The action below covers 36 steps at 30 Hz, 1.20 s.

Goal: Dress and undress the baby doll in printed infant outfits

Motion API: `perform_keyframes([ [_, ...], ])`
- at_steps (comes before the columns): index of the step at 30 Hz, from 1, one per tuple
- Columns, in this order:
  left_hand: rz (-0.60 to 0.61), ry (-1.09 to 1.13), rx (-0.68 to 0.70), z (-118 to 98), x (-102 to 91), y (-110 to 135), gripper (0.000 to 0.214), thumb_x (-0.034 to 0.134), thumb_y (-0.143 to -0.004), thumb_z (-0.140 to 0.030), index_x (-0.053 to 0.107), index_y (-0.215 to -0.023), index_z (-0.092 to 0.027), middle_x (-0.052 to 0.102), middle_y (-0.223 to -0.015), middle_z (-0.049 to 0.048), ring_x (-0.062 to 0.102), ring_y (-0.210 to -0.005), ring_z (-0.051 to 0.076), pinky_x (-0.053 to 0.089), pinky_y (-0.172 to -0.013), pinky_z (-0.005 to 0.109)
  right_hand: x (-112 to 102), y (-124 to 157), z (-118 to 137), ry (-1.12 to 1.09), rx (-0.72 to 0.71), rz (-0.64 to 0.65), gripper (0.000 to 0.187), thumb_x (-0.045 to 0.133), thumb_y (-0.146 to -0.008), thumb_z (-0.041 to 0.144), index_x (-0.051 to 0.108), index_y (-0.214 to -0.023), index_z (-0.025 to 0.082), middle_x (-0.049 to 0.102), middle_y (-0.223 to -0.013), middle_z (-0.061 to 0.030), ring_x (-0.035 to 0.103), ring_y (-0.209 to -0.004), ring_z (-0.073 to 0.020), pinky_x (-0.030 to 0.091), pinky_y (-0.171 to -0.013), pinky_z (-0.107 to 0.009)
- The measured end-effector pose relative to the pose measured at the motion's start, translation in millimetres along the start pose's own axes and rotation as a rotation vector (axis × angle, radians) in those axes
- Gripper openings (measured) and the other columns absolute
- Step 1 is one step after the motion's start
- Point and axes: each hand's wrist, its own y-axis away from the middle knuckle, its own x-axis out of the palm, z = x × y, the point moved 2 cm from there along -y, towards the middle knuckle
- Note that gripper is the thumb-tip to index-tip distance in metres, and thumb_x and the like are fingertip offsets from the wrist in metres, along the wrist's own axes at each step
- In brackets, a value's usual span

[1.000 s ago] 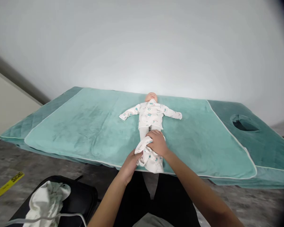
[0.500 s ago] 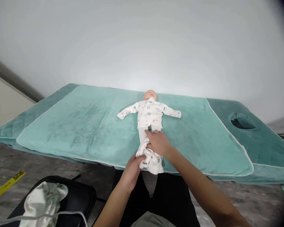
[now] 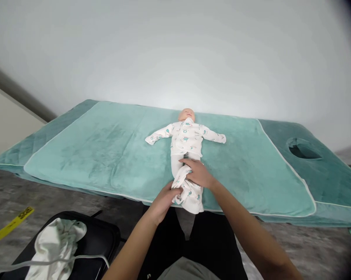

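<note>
A baby doll (image 3: 186, 114) lies face up on a green bed, its arms spread. It wears a white printed top (image 3: 186, 139), and its upper legs show pale below the hem. White printed baby pants (image 3: 193, 197) are bunched around the lower legs near the bed's front edge. My left hand (image 3: 166, 199) grips the pants on their left side, thumb on top. My right hand (image 3: 198, 173) is closed on the upper part of the pants, one finger lying across the doll's thighs. The feet are hidden by the cloth.
A light green mat (image 3: 111, 151) covers most of the massage bed, whose face hole (image 3: 304, 149) is at the right. On the left, a black folding chair (image 3: 98, 237) holds crumpled white cloth (image 3: 55, 243). A pale cable (image 3: 85, 256) passes before it.
The pants' upper edge has been drawn a little higher on the doll's left-side leg as I see it. My left hand has moved slightly up with the cloth; the view shifted a little.
</note>
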Motion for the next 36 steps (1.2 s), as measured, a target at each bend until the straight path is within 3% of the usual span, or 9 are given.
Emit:
perform_keyframes([
  [7, -0.084, -0.241, 0.039, -11.0, 4.6, -2.1, 0.038, 0.066, -0.074, -0.024, 0.07, -0.112, -0.018, 0.074, -0.103, 0.0051, 0.064, -0.096, 0.024, 0.044, -0.081, 0.03, -1.8, 4.1, -7.9, -0.094, -0.083, 0.051, 0.053, 0.053, -0.082, 0.01, 0.062, -0.131, 0.028, 0.066, -0.124, -0.0032, 0.057, -0.117, -0.0221, 0.037, -0.106, -0.037],
  [13, -0.237, -0.397, 0.094, -22.4, 2.5, 3.0, 0.036, 0.071, -0.074, -0.039, 0.072, -0.102, -0.015, 0.074, -0.091, 0.0065, 0.064, -0.087, 0.026, 0.043, -0.071, 0.03, -1.6, 7.0, -0.4, 0.051, -0.128, 0.065, 0.035, 0.055, -0.084, 0.012, 0.064, -0.117, 0.022, 0.068, -0.111, -0.005, 0.057, -0.11, -0.0226, 0.035, -0.102, -0.038],
  [19, -0.206, -0.365, 0.096, -20.3, -12.0, 2.4, 0.044, 0.079, -0.068, -0.043, 0.073, -0.103, -0.017, 0.076, -0.098, 0.0084, 0.066, -0.092, 0.028, 0.047, -0.075, 0.031, 3.9, 9.4, 6.6, 0.313, -0.257, 0.169, 0.008, 0.059, -0.088, 0.024, 0.063, -0.091, 0.019, 0.068, -0.095, -0.007, 0.058, -0.103, -0.0236, 0.033, -0.094, -0.037],
  [22, -0.173, -0.331, 0.078, -13.5, -12.4, 3.6, 0.043, 0.078, -0.07, -0.041, 0.073, -0.106, -0.017, 0.076, -0.102, 0.0086, 0.066, -0.097, 0.029, 0.048, -0.08, 0.033, 3.0, 8.4, 11.3, 0.333, -0.319, 0.25, 0.009, 0.061, -0.086, 0.028, 0.063, -0.083, 0.019, 0.068, -0.091, -0.0063, 0.059, -0.1, -0.0226, 0.031, -0.091, -0.037],
  [25, -0.218, -0.386, 0.072, -11.9, -9.5, 8.8, 0.042, 0.075, -0.073, -0.042, 0.072, -0.108, -0.018, 0.075, -0.103, 0.0082, 0.066, -0.098, 0.029, 0.047, -0.079, 0.033, -1.8, 5.7, 15.9, 0.308, -0.381, 0.324, 0.01, 0.061, -0.085, 0.025, 0.061, -0.078, 0.019, 0.067, -0.083, -0.004, 0.061, -0.094, -0.0206, 0.031, -0.089, -0.036],
  [28, -0.267, -0.583, 0.114, -19.9, -6.0, 13.9, 0.032, 0.072, -0.075, -0.044, 0.074, -0.095, -0.019, 0.075, -0.094, 0.0076, 0.065, -0.09, 0.029, 0.045, -0.073, 0.032, -8.2, 2.8, 19.9, 0.289, -0.396, 0.375, 0.011, 0.059, -0.087, 0.024, 0.06, -0.077, 0.019, 0.065, -0.077, -0.0022, 0.06, -0.083, -0.0186, 0.031, -0.086, -0.035],
  [31, -0.329, -0.692, 0.145, -25.3, -6.2, 16.2, 0.026, 0.074, -0.073, -0.043, 0.072, -0.086, -0.02, 0.073, -0.086, 0.0068, 0.064, -0.083, 0.027, 0.043, -0.07, 0.031, -10.0, 1.4, 22.2, 0.24, -0.389, 0.378, 0.004, 0.058, -0.087, 0.018, 0.061, -0.085, 0.02, 0.066, -0.082, -0.0022, 0.06, -0.086, -0.0184, 0.031, -0.086, -0.034],
  [36, -0.422, -0.444, 0.078, -4.4, -7.7, 25.3, 0.038, 0.076, -0.072, -0.044, 0.071, -0.098, -0.017, 0.074, -0.095, 0.0079, 0.065, -0.091, 0.028, 0.047, -0.076, 0.033, 1.9, 2.3, 18.6, 0.186, -0.37, 0.327, 0.01, 0.059, -0.086, 0.015, 0.063, -0.092, 0.021, 0.068, -0.086, -0.0025, 0.06, -0.094, -0.0198, 0.03, -0.089, -0.034],
])
